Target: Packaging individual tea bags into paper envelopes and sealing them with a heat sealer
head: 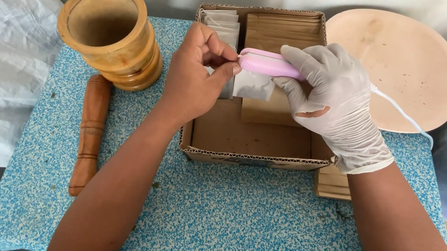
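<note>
My right hand (pixel 335 99), in a white glove, is shut on a pink handheld sealer (pixel 265 63) with a white cord (pixel 403 114) trailing right. The sealer is clamped on the top edge of a small grey sachet (pixel 253 85). My bare left hand (pixel 195 74) pinches the sachet's left end at the sealer's tip. Both hands hover over an open cardboard box (pixel 251 140) that holds grey sachets (pixel 221 21) at its back left and brown paper pouches (pixel 284 32) at its back right.
A wooden mortar (pixel 111 32) stands at the left of the blue speckled table (pixel 231 219), with a wooden pestle (pixel 91 133) lying in front of it. A round pale wooden plate (pixel 399 67) sits behind the box. More brown pouches (pixel 334 183) lie beside the box's right corner.
</note>
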